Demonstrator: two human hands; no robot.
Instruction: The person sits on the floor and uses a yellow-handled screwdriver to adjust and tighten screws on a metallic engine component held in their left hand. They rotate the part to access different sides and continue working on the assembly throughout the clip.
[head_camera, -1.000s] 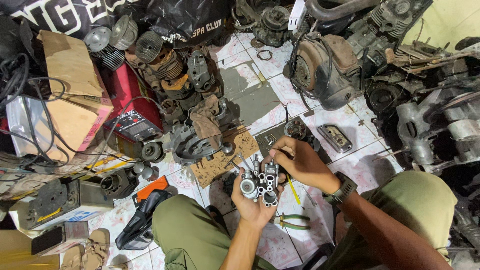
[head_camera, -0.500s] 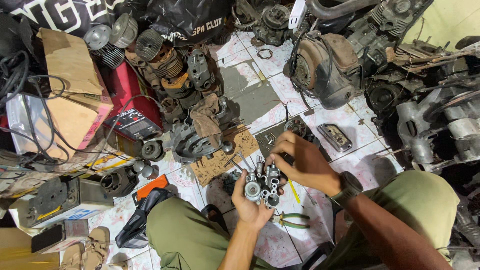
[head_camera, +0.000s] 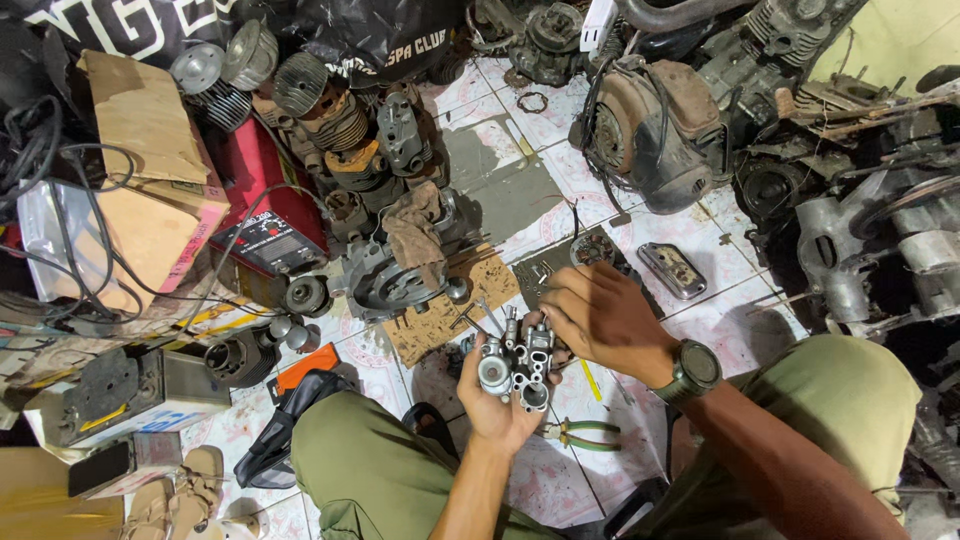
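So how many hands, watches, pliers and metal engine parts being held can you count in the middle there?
Hands: 2, the left hand and the right hand
Metal carburettor, held in the left hand: 1
Dark wristwatch on the right wrist: 1
Green-handled pliers on the floor tiles: 1
Total: 5

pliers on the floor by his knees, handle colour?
Green handles on the pliers, lying on the tiled floor just below the left hand; head view shows it.

Small grey metal carburettor (head_camera: 517, 366), round bores facing up, held upright above tiled floor
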